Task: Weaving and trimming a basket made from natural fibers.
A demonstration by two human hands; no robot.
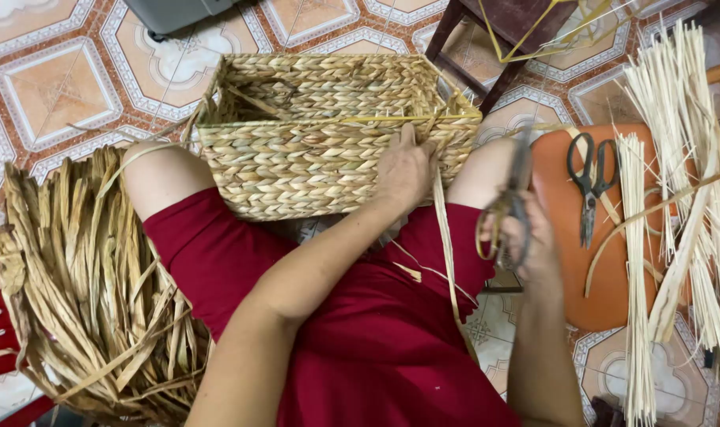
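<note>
We're looking down at our lap w/ a rectangular woven basket [328, 134] resting on our knees, open side up, braided walls facing us. Our left hand [405, 170] lies on the basket's near-right corner, fingers curled over the rim, clenched on the basket edge and pinching a long flat straw strand [447, 253] that hangs from that corner down across our red shorts [360, 316]. Our right hand [526, 241] is off to the right of the basket, just apart from it, closed around a pair of scissors [509, 209] w/ yellowish loop handles; blades point up, blurred, so we can't tell if they're open or closed. The blade tips sit near the basket's right wall, not clearly touching it.

To the right, a 2nd pair of scissors [588, 186], dark handles, lies on an orange stool seat [613, 285]. Bundles of pale thin reeds [676, 158] lie across the stool and floor at the right edge. On our left, a big heap of dried brown flat straw [83, 292] sits beside our thigh. Patterned floor tiles [51, 87] underneath; a dark wooden stool [502, 32] stands beyond the basket, top centre-right.
</note>
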